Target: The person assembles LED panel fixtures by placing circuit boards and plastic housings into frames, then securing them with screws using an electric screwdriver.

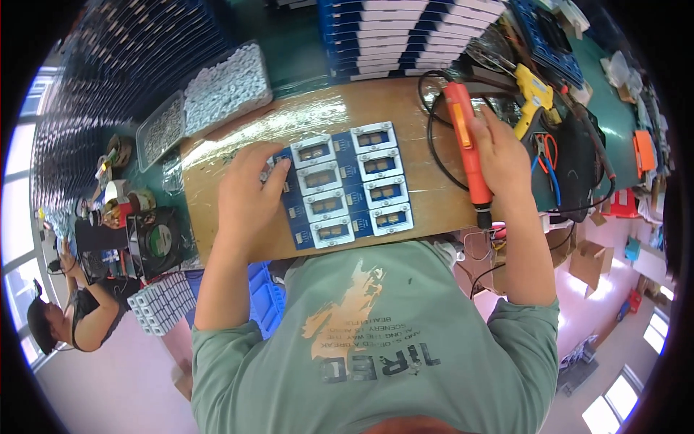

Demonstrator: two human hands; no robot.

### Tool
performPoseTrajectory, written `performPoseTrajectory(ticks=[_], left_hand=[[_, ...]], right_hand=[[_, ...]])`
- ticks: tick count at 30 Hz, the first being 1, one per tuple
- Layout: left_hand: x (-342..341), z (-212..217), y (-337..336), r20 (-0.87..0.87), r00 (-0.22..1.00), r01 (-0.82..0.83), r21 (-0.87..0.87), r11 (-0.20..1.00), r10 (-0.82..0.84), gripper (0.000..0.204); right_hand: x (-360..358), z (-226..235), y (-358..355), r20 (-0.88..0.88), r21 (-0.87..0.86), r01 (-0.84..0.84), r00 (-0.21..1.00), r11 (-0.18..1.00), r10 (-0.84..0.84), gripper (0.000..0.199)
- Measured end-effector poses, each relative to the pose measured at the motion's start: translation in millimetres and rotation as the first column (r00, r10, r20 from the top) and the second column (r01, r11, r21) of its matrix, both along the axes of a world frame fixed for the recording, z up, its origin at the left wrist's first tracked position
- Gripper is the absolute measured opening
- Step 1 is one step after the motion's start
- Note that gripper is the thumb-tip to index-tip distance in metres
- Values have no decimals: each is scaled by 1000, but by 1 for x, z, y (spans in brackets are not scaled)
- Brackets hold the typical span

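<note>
Green-shirted torso fills the lower frame. Wooden tabletop (405, 108) carries a blue panel of eight white-framed modules (347, 184). Left hand (249, 192) presses flat on the panel's left edge, fingers spread, gripping nothing. Right hand (499, 155) is wrapped around an orange electric screwdriver (466, 145), tip off the tabletop. Likely screw-fastening; next needs the bit aligned over a module. Screws unclear.

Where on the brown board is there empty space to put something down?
The wooden board is bare along its top strip, between the clear bins and the blue panel, and again between the panel and the orange screwdriver. Both hands, left hand and right hand, crowd the sides; tools clutter the right.
</note>
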State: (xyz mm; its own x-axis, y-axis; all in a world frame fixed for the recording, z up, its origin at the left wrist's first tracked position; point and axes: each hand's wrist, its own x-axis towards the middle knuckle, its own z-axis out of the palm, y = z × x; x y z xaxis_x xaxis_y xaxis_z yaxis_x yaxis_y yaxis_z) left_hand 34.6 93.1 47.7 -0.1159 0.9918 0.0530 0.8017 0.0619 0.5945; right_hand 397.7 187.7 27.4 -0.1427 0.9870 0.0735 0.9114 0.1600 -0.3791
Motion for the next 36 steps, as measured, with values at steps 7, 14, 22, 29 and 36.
performPoseTrajectory(ticks=[7, 14, 22, 29, 36], left_hand=[[-11, -6, -49, 472, 837, -170, -253, 952, 275, 34], [-7, -8, -84, 866, 327, -195, -329, 924, 377, 45], [1, -22, -88, 863, 423, -124, -246, 961, 275, 49], [0, -34, -86, 890, 406, -162, -151, 975, 206, 42], [-18, -22, -71, 863, 476, -179, -95, 979, 171, 44]], right_hand=[[-35, 36, -68, -642, -371, -173, 758, 913, -117, 46], [-36, 34, -84, -642, -766, -364, 384, 530, -664, 59], [-42, 22, -79, -576, -803, -366, 279, 470, -768, 62], [-90, 35, -77, -819, -557, -430, 425, 710, -385, 57], [-111, 96, -58, -803, -196, -464, 582, 864, 131, 46]])
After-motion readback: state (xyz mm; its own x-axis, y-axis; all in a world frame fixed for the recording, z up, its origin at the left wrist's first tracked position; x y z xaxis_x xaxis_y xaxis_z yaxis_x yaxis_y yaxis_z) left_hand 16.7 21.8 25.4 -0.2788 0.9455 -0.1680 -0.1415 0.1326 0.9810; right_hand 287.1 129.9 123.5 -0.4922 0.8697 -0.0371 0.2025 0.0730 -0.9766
